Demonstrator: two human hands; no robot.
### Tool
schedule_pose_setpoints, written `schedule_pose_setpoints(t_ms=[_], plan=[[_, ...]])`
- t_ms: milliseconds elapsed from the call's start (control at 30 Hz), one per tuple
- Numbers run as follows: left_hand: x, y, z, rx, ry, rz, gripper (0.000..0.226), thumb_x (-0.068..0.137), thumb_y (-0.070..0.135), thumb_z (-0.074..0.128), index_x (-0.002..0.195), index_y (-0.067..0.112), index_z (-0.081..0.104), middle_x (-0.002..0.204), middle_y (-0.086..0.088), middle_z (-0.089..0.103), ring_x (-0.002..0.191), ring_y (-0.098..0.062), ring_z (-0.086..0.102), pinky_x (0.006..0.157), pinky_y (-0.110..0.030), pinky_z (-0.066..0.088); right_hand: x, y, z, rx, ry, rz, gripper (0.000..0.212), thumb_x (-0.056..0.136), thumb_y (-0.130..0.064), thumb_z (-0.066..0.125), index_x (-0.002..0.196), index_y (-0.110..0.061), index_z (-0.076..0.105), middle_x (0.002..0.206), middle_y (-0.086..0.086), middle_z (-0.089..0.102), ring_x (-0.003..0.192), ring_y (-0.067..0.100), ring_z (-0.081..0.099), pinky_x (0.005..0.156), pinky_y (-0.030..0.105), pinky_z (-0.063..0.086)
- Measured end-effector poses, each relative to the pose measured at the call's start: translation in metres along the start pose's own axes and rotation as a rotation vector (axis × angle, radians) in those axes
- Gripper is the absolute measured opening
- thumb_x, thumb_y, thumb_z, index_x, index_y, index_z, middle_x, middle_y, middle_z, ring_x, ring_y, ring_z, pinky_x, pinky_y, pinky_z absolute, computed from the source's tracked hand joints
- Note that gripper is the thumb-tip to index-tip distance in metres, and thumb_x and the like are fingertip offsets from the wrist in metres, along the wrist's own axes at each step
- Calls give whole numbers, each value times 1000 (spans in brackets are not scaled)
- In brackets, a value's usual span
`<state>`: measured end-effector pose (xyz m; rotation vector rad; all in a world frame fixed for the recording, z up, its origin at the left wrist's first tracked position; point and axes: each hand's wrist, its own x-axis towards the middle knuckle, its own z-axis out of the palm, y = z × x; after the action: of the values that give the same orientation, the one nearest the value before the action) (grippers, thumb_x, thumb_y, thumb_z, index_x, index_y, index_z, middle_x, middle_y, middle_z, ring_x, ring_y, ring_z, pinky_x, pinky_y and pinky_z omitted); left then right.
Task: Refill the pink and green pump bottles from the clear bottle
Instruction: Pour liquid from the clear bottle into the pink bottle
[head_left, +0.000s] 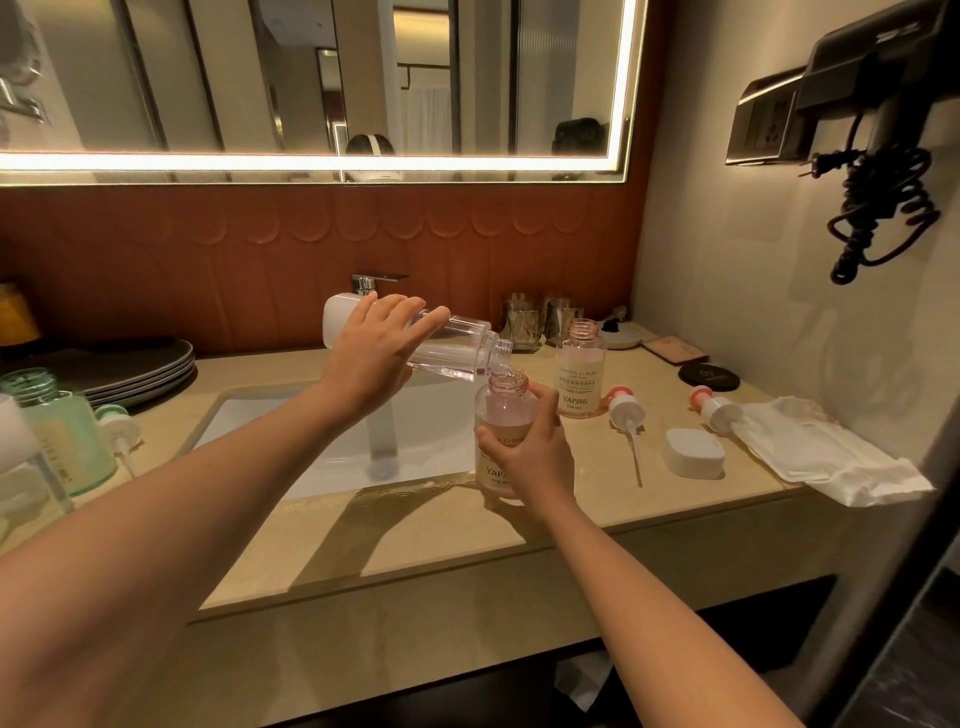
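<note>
My left hand (376, 353) grips the clear bottle (457, 348), tipped nearly flat with its open neck over the mouth of a pink bottle (501, 410). That pink bottle stands open at the sink's front right rim, and my right hand (530, 452) holds its lower body. A second open pink bottle (581, 371) stands behind it on the counter. Two pink-collared pump heads (626, 410) (719, 410) lie to the right. A green bottle (62, 431) stands at the far left with its pump head (119, 423) lying beside it.
A white cap (693, 452) and a folded white cloth (826, 452) lie on the beige counter (467, 540) at right. The sink basin (322, 431) and faucet (382, 441) are in the middle. Grey plates (135, 371) are stacked at left; glasses (540, 322) stand at the back.
</note>
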<state>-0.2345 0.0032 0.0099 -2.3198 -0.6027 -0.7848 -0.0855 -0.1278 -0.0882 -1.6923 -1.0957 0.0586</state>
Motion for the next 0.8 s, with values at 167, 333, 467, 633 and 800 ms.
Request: schedule_pose_setpoints(t_ms=[167,333,467,633,800], plan=[[1,-2,0,20,10,8,90,53,3,85,127,20,37,116,-17,60,105,-35,58,94,-52,44,0,0,-1,-1,1,2,72,78,-44,69,130,-30,21,135,5,45,116,24,51,83,37,55],[3,-1,-1,22,15,24,87,54,3,85,126,19,38,115,-17,60,104,-36,58,94,-52,44,-1,-1,-1,-8,1,-5,74,78,-43,69,132,-28,21,136,6,44,117,24,51,83,36,55],[3,-2,-2,23,22,31,86,53,3,86,125,18,40,114,-18,61,103,-36,58,93,-53,44,0,-1,-1,-2,0,-3,73,78,-42,69,132,-28,22,135,5,45,116,24,52,81,34,55],[5,-2,-4,31,31,45,84,53,1,86,124,17,43,113,-18,61,102,-37,59,92,-53,45,1,0,-1,8,-8,3,72,78,-42,69,131,-28,22,135,4,45,115,23,52,79,30,52],[6,-2,-5,36,28,46,83,53,1,86,123,16,45,112,-18,61,101,-36,59,92,-53,45,1,0,-1,0,-6,0,72,78,-43,69,131,-29,22,135,5,45,114,23,52,77,29,52]])
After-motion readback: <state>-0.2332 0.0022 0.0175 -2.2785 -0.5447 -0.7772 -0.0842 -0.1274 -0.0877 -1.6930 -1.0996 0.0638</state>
